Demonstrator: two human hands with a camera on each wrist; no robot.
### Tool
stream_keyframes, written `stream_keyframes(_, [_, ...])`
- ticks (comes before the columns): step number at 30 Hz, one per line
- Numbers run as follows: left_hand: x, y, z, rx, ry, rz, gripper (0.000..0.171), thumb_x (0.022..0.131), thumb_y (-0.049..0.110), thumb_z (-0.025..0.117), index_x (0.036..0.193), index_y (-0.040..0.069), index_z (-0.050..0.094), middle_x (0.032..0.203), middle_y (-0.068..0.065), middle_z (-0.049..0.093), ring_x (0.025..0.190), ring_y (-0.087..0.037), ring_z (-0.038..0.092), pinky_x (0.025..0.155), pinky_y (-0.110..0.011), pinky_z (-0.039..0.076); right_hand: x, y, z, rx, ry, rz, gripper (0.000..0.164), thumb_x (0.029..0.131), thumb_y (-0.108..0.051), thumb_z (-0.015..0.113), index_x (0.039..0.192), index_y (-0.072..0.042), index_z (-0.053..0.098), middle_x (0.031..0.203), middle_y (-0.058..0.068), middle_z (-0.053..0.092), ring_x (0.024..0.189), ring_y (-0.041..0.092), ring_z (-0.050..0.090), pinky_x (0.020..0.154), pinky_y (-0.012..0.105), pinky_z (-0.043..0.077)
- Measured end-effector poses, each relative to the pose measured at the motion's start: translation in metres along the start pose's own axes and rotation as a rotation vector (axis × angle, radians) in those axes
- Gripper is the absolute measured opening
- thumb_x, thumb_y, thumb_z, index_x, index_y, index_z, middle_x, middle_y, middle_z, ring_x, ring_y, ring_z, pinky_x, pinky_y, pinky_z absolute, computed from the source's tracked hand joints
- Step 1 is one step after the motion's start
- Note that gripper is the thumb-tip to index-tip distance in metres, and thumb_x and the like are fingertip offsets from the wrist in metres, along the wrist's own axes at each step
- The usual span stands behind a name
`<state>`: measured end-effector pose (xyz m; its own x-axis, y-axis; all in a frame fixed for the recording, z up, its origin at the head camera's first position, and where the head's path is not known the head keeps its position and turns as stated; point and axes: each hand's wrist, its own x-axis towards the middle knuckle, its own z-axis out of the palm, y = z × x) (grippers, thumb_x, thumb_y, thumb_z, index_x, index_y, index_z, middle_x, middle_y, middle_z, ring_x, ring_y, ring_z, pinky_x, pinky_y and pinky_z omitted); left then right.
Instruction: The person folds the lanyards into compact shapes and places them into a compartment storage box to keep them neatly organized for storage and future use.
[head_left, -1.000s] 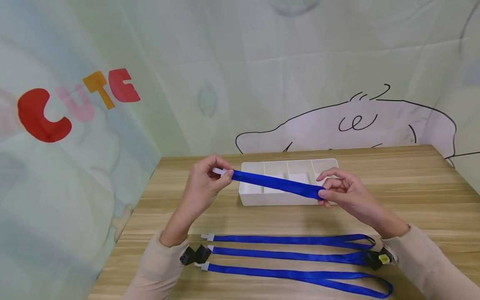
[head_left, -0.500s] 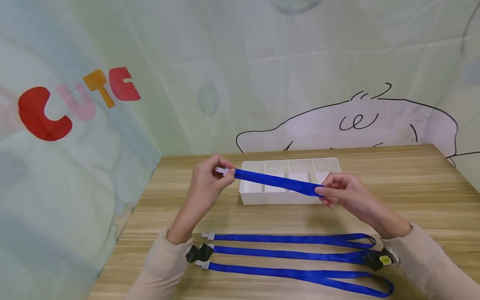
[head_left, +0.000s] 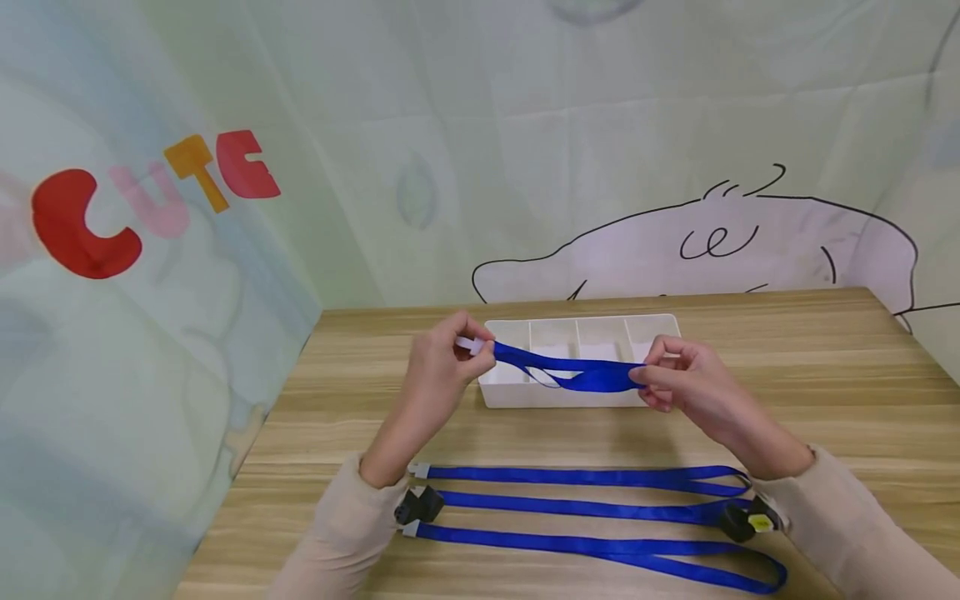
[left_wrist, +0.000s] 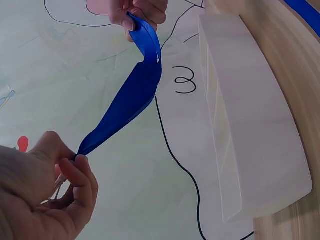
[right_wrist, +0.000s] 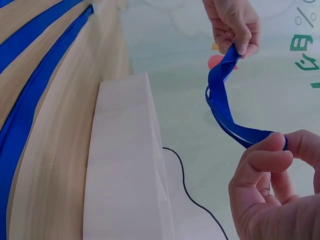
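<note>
Between my hands hangs a blue lanyard (head_left: pixel 600 377), folded into layers that sag and part a little in the middle. My left hand (head_left: pixel 448 360) pinches its end beside the pale plastic clip (head_left: pixel 469 343), which sticks out past the fingers. At the other end, my right hand (head_left: pixel 686 375) grips the folded strap between thumb and fingers. Both hands are raised in front of the white divided box (head_left: pixel 558 397), and the strap overlaps it in the head view. In the left wrist view the lanyard (left_wrist: pixel 125 100) bows between the two hands.
Several blue lanyards lie side by side on the wooden table nearer me: a far one (head_left: pixel 540 478), a middle one (head_left: pixel 555 505) and a near one (head_left: pixel 510 541), clips to the left. A printed curtain (head_left: pixel 390 167) rises behind the table (head_left: pixel 810 367).
My left hand has moved right, towards my right hand. The lanyard has gone from taut to slack, and its layers have separated. The lanyards on the table have stayed put.
</note>
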<state>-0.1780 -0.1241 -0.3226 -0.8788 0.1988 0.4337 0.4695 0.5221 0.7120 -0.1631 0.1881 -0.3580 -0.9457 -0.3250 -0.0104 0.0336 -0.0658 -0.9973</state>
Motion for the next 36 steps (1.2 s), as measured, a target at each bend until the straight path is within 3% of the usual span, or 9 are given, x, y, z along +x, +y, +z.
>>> stream_keyframes(18, [0.003,-0.009,-0.001,0.025,0.013,-0.077,0.010,0.087,-0.003,0.068,0.091,0.005,0.066,0.091,-0.007,0.068,0.077,-0.022,0.064,0.067,-0.032,0.056,0.003,0.003,-0.010,0.206,0.026,0.081,0.030,0.098,0.004,0.055,0.074,-0.013,0.060,0.074,0.004,0.066,0.064,0.014,0.064,0.059,0.022,0.053])
stream_keyframes(28, [0.002,-0.004,0.014,-0.039,-0.012,-0.107,0.006,0.086,-0.002,0.068,0.090,0.003,0.066,0.091,-0.008,0.068,0.077,-0.024,0.065,0.066,-0.031,0.056,0.005,-0.006,0.006,0.178,0.106,0.096,0.027,0.096,0.002,0.059,0.074,-0.013,0.060,0.073,0.005,0.067,0.061,0.014,0.062,0.053,0.023,0.048])
stream_keyframes(36, [0.004,0.007,0.027,-0.054,-0.025,-0.064,0.006,0.086,-0.001,0.068,0.090,0.003,0.066,0.088,-0.006,0.068,0.074,-0.021,0.063,0.063,-0.029,0.055,0.007,-0.010,0.021,0.083,0.121,0.064,0.020,0.095,0.001,0.063,0.079,-0.010,0.058,0.072,0.005,0.069,0.058,0.013,0.061,0.051,0.022,0.049])
